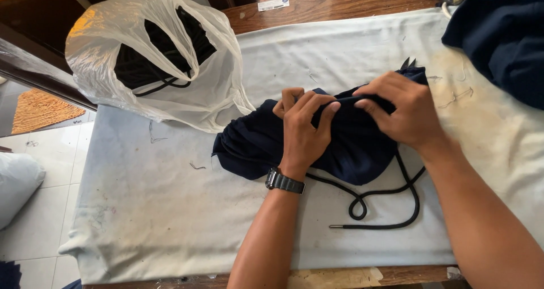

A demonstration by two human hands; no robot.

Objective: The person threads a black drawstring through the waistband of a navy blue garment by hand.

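Observation:
A bunched dark navy garment (255, 144) lies in the middle of a white padded cloth (170, 209) on a wooden table. My left hand (303, 133), with a black watch on its wrist, pinches a fold of the fabric's upper edge. My right hand (402, 110) grips the same edge just to the right, its fingers touching those of the left. A black drawstring cord (396, 195) with a metal tip trails out from under the garment and loops toward the table's front edge.
A translucent white plastic bag (153, 56) holding several black cords stands at the back left. More dark navy fabric (504, 34) lies at the back right corner. Tiled floor and a woven mat (37, 110) lie to the left.

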